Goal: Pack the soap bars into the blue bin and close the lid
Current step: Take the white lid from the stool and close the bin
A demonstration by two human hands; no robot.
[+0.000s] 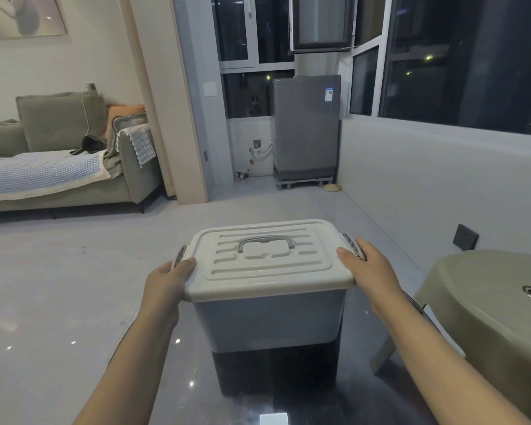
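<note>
Head view: blue bin (267, 320) at centre of the dark worktop (365, 391), white lid (267, 262) seated, left hand (169, 280) at 9 o'clock and right hand (371, 265) at 3 o'clock each clamped on a side latch, which probably needs snapping down next.

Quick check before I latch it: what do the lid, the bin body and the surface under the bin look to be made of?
The lid looks like moulded plastic, off-white and matt: raised ribs and rounded edges. The bin body seems plastic too, smooth grey-blue with a soft sheen. The surface under it is dark and highly glossy, mirroring the bin and ceiling lights: glass or polished stone, I cannot tell which.
</note>
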